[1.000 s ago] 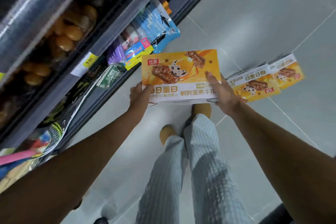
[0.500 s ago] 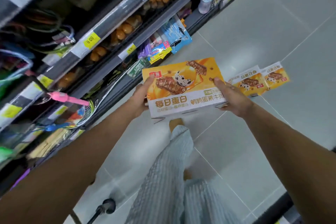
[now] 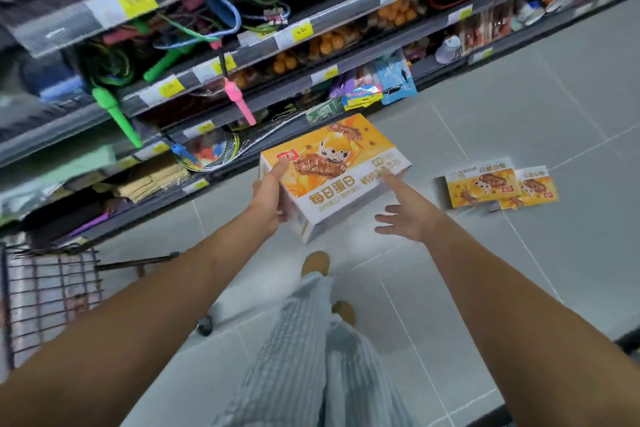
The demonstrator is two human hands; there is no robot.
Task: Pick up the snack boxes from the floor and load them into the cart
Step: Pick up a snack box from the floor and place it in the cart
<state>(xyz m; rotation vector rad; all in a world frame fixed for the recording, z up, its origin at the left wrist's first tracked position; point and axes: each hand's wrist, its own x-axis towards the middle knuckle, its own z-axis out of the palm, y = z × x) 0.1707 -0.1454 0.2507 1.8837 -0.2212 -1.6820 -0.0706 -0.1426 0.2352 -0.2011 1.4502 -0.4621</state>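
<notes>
Right hand [image 3: 405,220] has let go since the last frame: fingers spread, index tip just at the snack box [image 3: 332,177]. Left hand [image 3: 272,199] alone grips the box's left end, holding it tilted in mid-air above the floor [image 3: 519,97]. Cart [image 3: 45,288] sits lower left. Two more boxes [image 3: 481,185] lie on the floor, right. Risk: with a one-handed end grip the box may twist out or clip the cart rim.

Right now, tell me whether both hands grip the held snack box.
No: only the left hand grips the snack box; the right hand has its fingers spread open.
</notes>
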